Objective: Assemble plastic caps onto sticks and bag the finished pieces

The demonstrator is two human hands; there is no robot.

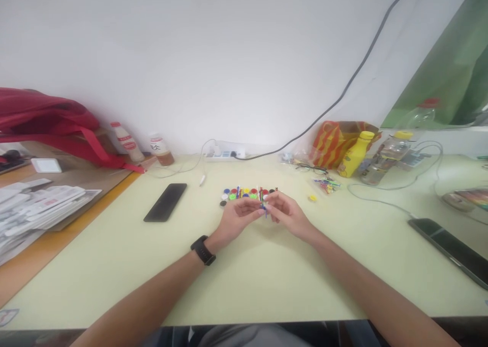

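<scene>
your forearms (156, 292) angle in over the pale tabletop (251, 291) from the near edge, a black wristwatch (203, 250) on the left one. your left hand (238, 217) is curled, thumb and fingers drawn together on a small blue plastic piece (264, 208); your right hand (292, 216) meets it from the right, partly closed, thumb and fingertips pinching at the same piece. gripping it from both sides probably keeps so slight a thing steady; whether the green bit beside it is joined on, you cannot tell at this size.

the piece is mid-scene, just on the near side of the rows of coloured round discs (246, 191), which your hands partly cover. they seem lined up there for easy reach. to the far right lies a loose pile of slim coloured pieces (328, 185), a yellow disc (312, 198) left of it, perhaps kept apart to avoid mixing.

a black smartphone (165, 202) lies flat on the left and a dark corded device (450, 250) on the right, likely set wide to give your arms room.
</scene>
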